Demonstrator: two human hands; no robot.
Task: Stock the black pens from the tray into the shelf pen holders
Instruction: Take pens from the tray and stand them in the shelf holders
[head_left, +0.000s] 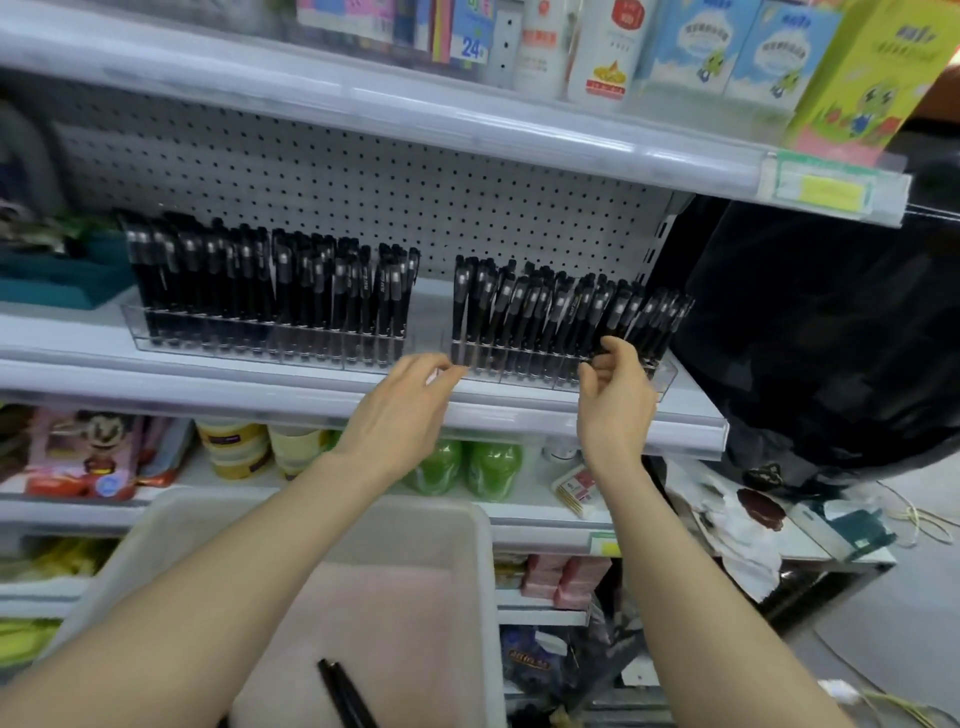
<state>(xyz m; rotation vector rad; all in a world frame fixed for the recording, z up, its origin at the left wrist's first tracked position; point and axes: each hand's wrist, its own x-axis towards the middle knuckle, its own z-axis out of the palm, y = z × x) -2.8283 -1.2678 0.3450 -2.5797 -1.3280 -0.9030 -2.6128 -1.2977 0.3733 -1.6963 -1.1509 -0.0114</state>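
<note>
Here, slim black pens (270, 291) stand in clear plastic holders (667, 375).

A blue-and-white pack (470, 36) on the far top shelf (363, 106) shows "24". The rest is too blurred to read.

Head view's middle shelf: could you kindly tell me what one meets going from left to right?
Teal bin, left pen holder, left hand, right pen holder, black bag.
</note>
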